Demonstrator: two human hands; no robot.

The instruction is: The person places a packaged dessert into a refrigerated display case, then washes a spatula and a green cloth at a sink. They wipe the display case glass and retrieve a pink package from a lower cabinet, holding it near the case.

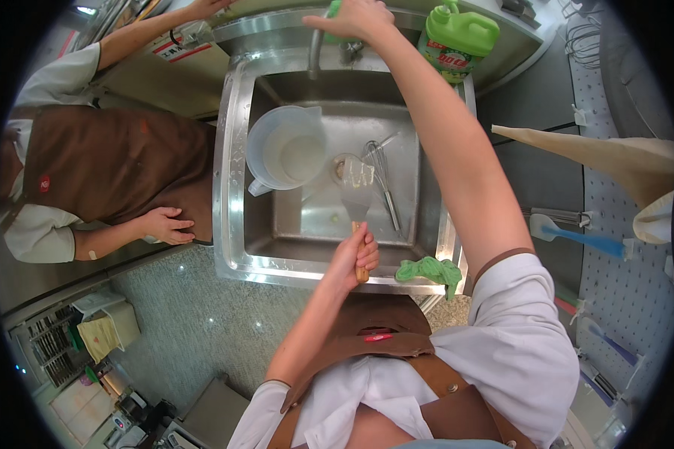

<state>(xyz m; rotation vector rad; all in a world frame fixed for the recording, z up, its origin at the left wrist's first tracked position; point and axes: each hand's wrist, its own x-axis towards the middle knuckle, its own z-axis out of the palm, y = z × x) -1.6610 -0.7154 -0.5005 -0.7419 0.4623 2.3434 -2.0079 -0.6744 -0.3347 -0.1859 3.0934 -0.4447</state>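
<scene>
My left hand [361,255] grips the wooden handle of a flat metal scraper [355,196]. Pale residue coats the blade, which is over the sink basin [309,224] and partly covers the drain. My right hand [365,19] reaches to the far rim, beside the faucet [315,47]. A green item [337,36], perhaps a sponge, shows behind and under that hand; whether the fingers grip it is unclear. A translucent plastic pitcher [283,147] with a little cloudy liquid stands at the basin's left. Right of the scraper, a wire whisk [386,185] lies on the basin floor.
A green detergent jug [460,42] stands at the sink's far right corner, and a wrung green cloth [429,272] drapes over the near rim. On the left, another person [112,163] in a brown apron stands close. Spatulas [578,236] hang from a pegboard at right.
</scene>
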